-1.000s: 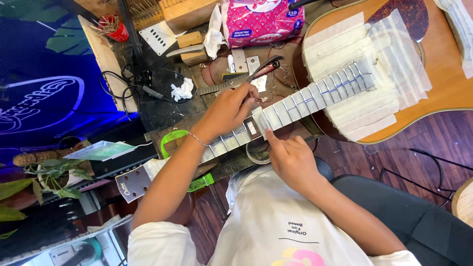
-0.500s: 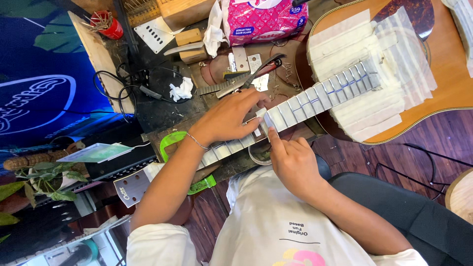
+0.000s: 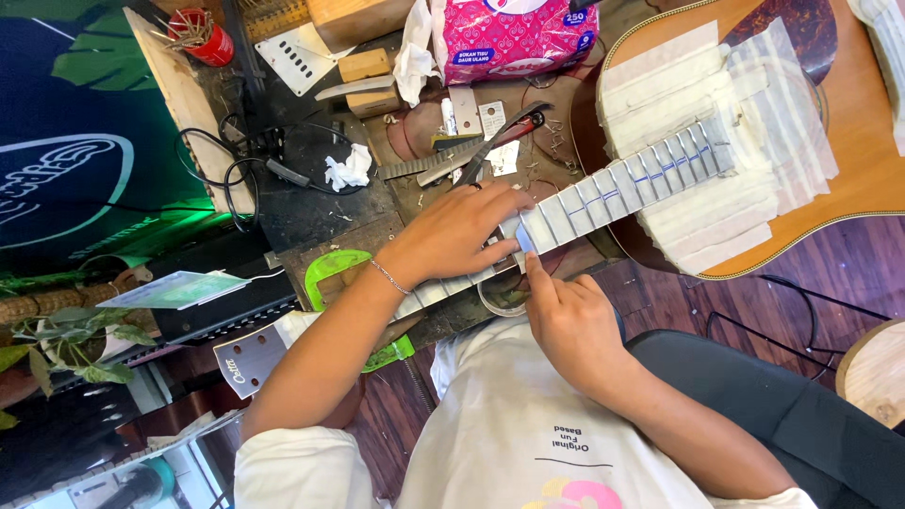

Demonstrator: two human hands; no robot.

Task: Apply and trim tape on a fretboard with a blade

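Acoustic guitar [image 3: 848,141] lay across the cluttered workbench [image 3: 311,207], body at the bench's right end, neck [image 3: 584,203] running down toward the near-left edge, headstock [image 3: 247,356] hanging past that edge. Fretboard was masked with pale tape strips, more tape layered over the soundhole area [image 3: 698,123]. Left hand [image 3: 457,236] lay flat on the neck mid-length, fingers spread and pressing down, not wrapped around anything; thin bracelet on the wrist. Right hand [image 3: 566,316] came up from the near edge, fingers bunched together, index tip pressed against a small pale-blue piece [image 3: 525,239] on the fretboard just beside the left fingertips; whether it was pinched or only pushed could not be told. Roll of tape [image 3: 501,294] sat under the neck, touching the right hand's knuckles. Behind the neck: pliers with dark-red handles [image 3: 500,137], metal file [image 3: 419,165], crumpled tissue [image 3: 347,172], pink tissue pack [image 3: 509,36] at the far edge, red can [image 3: 200,36] at the far-left corner. Green clamp [image 3: 330,269] near the left edge.
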